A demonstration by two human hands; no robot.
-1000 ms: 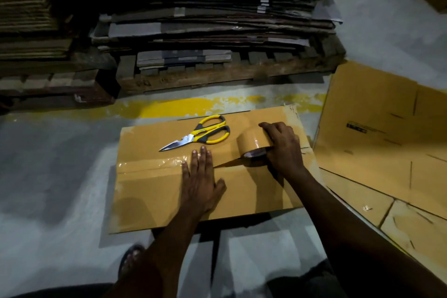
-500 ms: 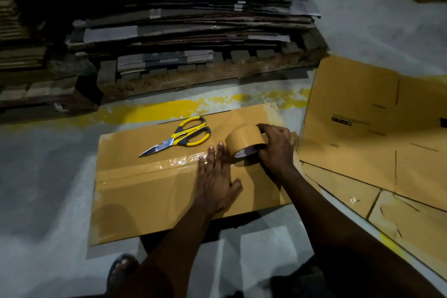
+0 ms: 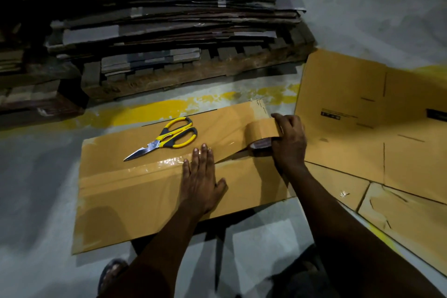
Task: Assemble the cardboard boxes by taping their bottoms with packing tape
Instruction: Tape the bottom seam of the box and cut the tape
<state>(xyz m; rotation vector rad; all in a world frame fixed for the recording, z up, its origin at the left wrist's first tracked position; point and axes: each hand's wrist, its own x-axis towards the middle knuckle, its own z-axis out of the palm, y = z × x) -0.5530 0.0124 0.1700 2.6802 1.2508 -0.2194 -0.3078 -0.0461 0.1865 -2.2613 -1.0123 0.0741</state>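
**Tape roll nearing the right end of the seam**

The flat tan cardboard box (image 3: 150, 201) lies on the grey concrete floor (image 3: 36, 176), its long axis running left to right across the view, tilted a little so the right end sits farther from the person. A glossy strip of clear brown packing tape (image 3: 145, 168) is laid along that axis, over the seam between the flaps.

The right hand (image 3: 289, 143) is closed around the brown roll of packing tape (image 3: 261, 132), fingers curled over its top and thumb under its near rim. The roll stands on edge near the box's right end, and a short span of unstuck tape slopes from it down to the cardboard. The left hand (image 3: 202, 181) lies flat and open on the box, gripping nothing, fingertips pressing on the tape just left of where that loose span lifts.

The coming move seems to turn on the short gap between roll and right edge: the pull should follow the seam rightward, and the right hand is the nearer one. Beyond that edge another flattened tan carton (image 3: 362, 116) lies close by, so room to overrun is limited.

The yellow-and-black-handled steel scissors (image 3: 169, 139) rest on the far half of the box, blades pointing left, clear of the tape line and within reach of either hand. A wooden pallet stacked with flattened cardboard (image 3: 169, 31) stands well behind.
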